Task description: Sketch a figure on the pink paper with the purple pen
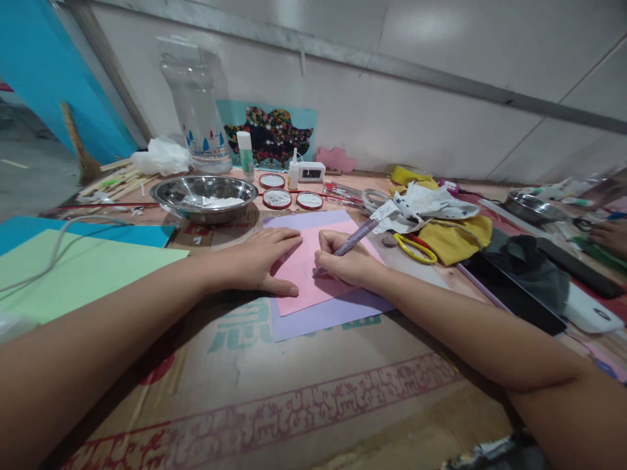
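Observation:
A pink sheet of paper (295, 302) lies on a larger lilac sheet (313, 324), both on a flattened cardboard sheet (230, 398). My left hand (262, 260) rests flat with fingers spread, its fingertips and thumb on the left part of the pink sheet. In my right hand (350, 261) a slim purple-grey pen (360, 235) is gripped, slanting up to the right. The pen's tip touches or nearly touches the pink paper; faint lines show beside it. Part of the pink sheet is hidden under my right hand.
Behind the papers stand a steel bowl (206, 199), several small round red-rimmed dishes (277, 199), a glue stick (245, 156) and a clear jug (200, 111). Green paper (88, 267) lies left. Yellow-handled scissors (415, 249), cloths (455, 235) and a dark phone-like slab (514, 294) lie right.

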Tool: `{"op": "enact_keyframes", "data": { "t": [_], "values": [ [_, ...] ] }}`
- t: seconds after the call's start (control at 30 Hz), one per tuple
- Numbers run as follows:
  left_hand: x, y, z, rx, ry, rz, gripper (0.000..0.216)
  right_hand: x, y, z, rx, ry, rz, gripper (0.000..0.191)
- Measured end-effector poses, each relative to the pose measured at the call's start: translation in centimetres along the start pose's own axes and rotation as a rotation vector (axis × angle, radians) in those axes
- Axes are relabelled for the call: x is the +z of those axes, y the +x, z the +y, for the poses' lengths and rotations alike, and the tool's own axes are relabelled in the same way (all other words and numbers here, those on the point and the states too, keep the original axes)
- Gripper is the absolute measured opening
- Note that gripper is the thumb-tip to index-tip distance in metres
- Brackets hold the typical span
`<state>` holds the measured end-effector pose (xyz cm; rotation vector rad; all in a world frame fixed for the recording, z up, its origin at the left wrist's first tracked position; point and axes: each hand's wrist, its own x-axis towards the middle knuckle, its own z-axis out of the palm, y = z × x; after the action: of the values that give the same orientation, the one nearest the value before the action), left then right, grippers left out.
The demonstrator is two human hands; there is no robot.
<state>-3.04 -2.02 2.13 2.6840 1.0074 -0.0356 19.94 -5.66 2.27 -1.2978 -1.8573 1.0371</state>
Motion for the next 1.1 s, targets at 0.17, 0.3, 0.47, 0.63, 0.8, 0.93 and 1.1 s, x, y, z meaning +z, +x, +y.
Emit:
{"op": "enact_keyframes", "data": {
  "t": [0.17, 0.3, 0.47, 0.63, 0.8, 0.93, 1.1],
  "values": [
    [0.0, -0.1, 0.0, 0.0, -0.002, -0.009, 0.115, -1.1, 0.3, -0.2, -0.014, 0.193, 0.077, 0.026],
    [0.1, -0.2, -0.3, 0.019, -0.012, 0.011, 0.113, -3.2, 1.2, -0.3, -0.175, 0.416, 0.193, 0.035],
    [0.2, -0.4, -0.5, 0.03, -0.012, 0.02, 0.111, -3.6, 1.4, -0.5, -0.179, 0.47, 0.131, 0.049],
    [0.2, -0.3, -0.3, 0.015, -0.024, 0.017, 0.111, -2.1, 0.0, -1.2, -0.171, 0.318, 0.021, 0.047],
    [0.0, -0.2, -0.1, -0.005, -0.019, 0.002, 0.113, -0.9, -0.7, -0.9, -0.021, 0.133, -0.033, 0.037],
    [0.0, -0.1, 0.0, 0.006, -0.026, 0.021, 0.113, -0.1, -0.5, -0.1, 0.034, 0.034, -0.024, 0.031],
    [0.0, -0.1, 0.0, 0.004, -0.015, 0.018, 0.115, 0.1, -0.1, 0.4, -0.01, -0.027, 0.012, 0.029]
  ]
}}
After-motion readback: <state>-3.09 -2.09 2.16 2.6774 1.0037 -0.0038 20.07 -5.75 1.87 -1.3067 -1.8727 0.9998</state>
